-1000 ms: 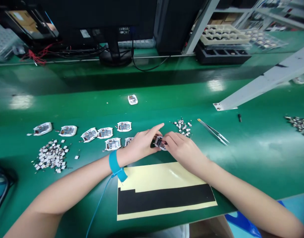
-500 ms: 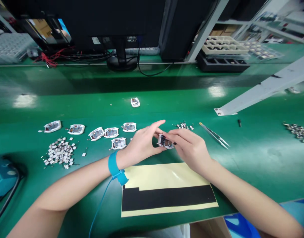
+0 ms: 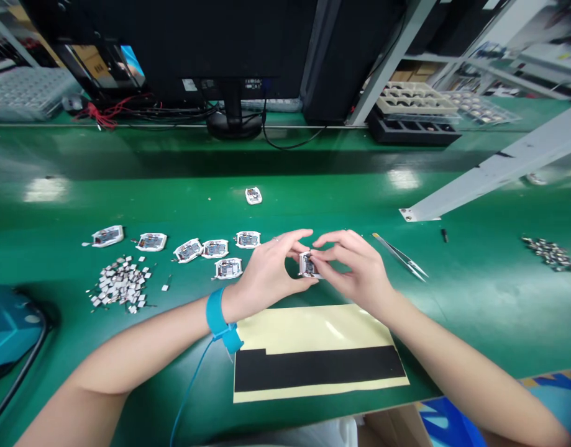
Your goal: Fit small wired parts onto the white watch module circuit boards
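My left hand [image 3: 266, 264], with a blue wrist strap [image 3: 215, 313], grips a small white device housing [image 3: 307, 266] by its edges. Inside the housing a dark circuit board faces up. My right hand [image 3: 357, 264] has its thumb and fingertips closed at the right side of that housing; whether a small part is pinched there I cannot tell. Several similar white housings with boards [image 3: 215, 249] lie to the left of my left hand. Tweezers [image 3: 399, 257] rest to the right of my right hand.
A yellow sheet with a black strip [image 3: 317, 369] lies below my hands. At left is a pile of small white square parts [image 3: 121, 284]; at right, a pile of small metallic parts [image 3: 550, 253]. A slanted white post [image 3: 490, 164] stands at right, a monitor [image 3: 173, 43] behind.
My right hand's fingers have shifted and opened out slightly, with the thumb now over the housing's right side. The housing has turned a little in my left hand. The view has shifted slightly.
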A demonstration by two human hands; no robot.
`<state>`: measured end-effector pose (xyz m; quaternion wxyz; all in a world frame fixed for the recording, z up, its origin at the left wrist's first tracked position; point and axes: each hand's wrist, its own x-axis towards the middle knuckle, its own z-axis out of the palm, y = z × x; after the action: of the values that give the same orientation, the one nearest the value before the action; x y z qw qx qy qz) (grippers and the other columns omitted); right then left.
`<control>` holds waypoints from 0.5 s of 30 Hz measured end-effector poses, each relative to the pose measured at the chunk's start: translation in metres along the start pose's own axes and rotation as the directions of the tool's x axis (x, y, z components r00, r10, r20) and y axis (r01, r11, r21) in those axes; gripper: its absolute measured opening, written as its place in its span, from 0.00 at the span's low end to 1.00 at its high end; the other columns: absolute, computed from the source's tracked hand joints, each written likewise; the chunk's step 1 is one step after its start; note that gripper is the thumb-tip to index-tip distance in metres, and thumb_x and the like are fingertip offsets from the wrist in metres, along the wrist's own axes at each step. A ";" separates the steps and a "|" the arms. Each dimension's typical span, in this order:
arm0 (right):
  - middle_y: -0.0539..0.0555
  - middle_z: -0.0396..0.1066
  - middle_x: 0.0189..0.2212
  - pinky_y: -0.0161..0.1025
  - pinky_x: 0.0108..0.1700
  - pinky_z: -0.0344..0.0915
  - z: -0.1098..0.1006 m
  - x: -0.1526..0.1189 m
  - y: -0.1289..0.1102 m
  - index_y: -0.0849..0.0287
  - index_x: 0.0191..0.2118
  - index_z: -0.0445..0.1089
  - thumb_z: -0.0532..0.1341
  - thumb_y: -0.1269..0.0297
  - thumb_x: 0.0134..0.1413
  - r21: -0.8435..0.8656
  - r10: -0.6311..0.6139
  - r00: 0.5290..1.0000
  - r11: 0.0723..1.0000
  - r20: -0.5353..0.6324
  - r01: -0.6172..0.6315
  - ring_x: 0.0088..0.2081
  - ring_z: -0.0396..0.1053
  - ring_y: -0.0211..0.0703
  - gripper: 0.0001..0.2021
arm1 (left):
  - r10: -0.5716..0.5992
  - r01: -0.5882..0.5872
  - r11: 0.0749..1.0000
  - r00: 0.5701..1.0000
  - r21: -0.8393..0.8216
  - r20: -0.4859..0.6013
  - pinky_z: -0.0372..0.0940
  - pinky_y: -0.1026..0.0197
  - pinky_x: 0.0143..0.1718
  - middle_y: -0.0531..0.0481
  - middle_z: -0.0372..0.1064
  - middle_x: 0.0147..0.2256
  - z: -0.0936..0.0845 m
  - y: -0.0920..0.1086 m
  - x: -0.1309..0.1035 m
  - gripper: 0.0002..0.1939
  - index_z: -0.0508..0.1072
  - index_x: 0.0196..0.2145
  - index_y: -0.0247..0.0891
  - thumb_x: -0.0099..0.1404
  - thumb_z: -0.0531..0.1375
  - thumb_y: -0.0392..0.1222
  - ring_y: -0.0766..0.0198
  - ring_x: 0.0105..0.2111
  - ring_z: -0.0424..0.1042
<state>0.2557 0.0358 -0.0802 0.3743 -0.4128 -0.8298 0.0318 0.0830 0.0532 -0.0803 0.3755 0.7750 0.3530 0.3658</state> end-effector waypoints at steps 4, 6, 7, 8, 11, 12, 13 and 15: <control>0.53 0.68 0.30 0.35 0.27 0.55 -0.008 0.004 -0.005 0.61 0.29 0.69 0.58 0.69 0.50 -0.262 -0.129 0.984 0.952 0.126 0.158 0.26 0.58 0.35 0.03 | -0.036 0.036 0.999 0.999 -0.029 0.012 0.66 0.62 0.38 0.52 0.70 0.35 0.000 -0.001 -0.004 0.29 0.60 0.48 0.38 0.48 0.64 0.35 0.67 0.32 0.70; 0.52 0.68 0.26 0.34 0.26 0.55 -0.009 0.006 -0.009 0.61 0.28 0.69 0.58 0.70 0.51 -0.290 -0.181 0.977 0.934 0.117 0.208 0.26 0.57 0.35 0.04 | -0.060 0.061 0.997 0.997 -0.036 0.041 0.67 0.62 0.37 0.52 0.70 0.35 -0.001 0.001 -0.005 0.31 0.59 0.48 0.37 0.47 0.64 0.35 0.66 0.32 0.71; 0.51 0.67 0.25 0.34 0.26 0.55 -0.009 0.008 -0.010 0.62 0.27 0.69 0.57 0.71 0.51 -0.293 -0.199 0.973 0.929 0.118 0.225 0.26 0.56 0.35 0.05 | -0.073 0.074 0.997 0.996 -0.029 0.051 0.67 0.62 0.37 0.51 0.70 0.35 -0.002 0.002 -0.006 0.31 0.59 0.48 0.37 0.46 0.65 0.36 0.66 0.31 0.71; 0.51 0.67 0.24 0.34 0.26 0.54 -0.008 0.009 -0.012 0.62 0.27 0.68 0.57 0.71 0.52 -0.298 -0.208 0.969 0.924 0.134 0.239 0.26 0.56 0.35 0.05 | -0.083 0.084 0.996 0.995 -0.019 0.059 0.67 0.61 0.36 0.51 0.70 0.35 -0.003 0.002 -0.007 0.31 0.59 0.48 0.36 0.46 0.65 0.36 0.65 0.31 0.71; 0.52 0.64 0.22 0.35 0.25 0.53 -0.004 0.015 -0.017 0.63 0.25 0.67 0.54 0.72 0.54 -0.355 -0.225 0.947 0.887 0.230 0.297 0.24 0.54 0.36 0.10 | -0.093 0.093 0.996 0.994 0.004 0.054 0.67 0.61 0.35 0.50 0.70 0.33 -0.006 0.002 -0.010 0.31 0.60 0.47 0.36 0.45 0.64 0.35 0.65 0.30 0.71; 0.53 0.64 0.21 0.36 0.25 0.52 -0.003 0.017 -0.019 0.64 0.23 0.67 0.53 0.72 0.54 -0.375 -0.249 0.932 0.863 0.265 0.337 0.24 0.53 0.37 0.11 | -0.092 0.092 0.996 0.995 -0.001 0.045 0.67 0.61 0.35 0.51 0.70 0.33 -0.008 0.002 -0.011 0.30 0.60 0.47 0.36 0.45 0.64 0.35 0.65 0.30 0.71; 0.53 0.63 0.21 0.36 0.25 0.52 -0.002 0.019 -0.021 0.64 0.23 0.66 0.52 0.72 0.55 -0.391 -0.279 0.914 0.838 0.296 0.382 0.24 0.53 0.37 0.12 | -0.092 0.093 0.996 0.995 -0.013 0.033 0.67 0.61 0.35 0.51 0.70 0.33 -0.009 0.001 -0.012 0.30 0.60 0.47 0.36 0.45 0.64 0.35 0.65 0.30 0.71; 0.53 0.61 0.21 0.36 0.25 0.51 -0.001 0.025 -0.025 0.64 0.23 0.66 0.48 0.74 0.56 -0.386 -0.361 0.864 0.785 0.351 0.484 0.24 0.53 0.37 0.14 | -0.109 0.110 0.993 0.994 -0.037 0.015 0.67 0.61 0.35 0.52 0.69 0.32 -0.011 -0.001 -0.015 0.30 0.61 0.46 0.37 0.45 0.65 0.35 0.65 0.30 0.71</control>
<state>0.2308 0.0368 -0.0556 0.1515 -0.2837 -0.9259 -0.1982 0.0664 0.0445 -0.0812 0.4117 0.7495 0.3857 0.3464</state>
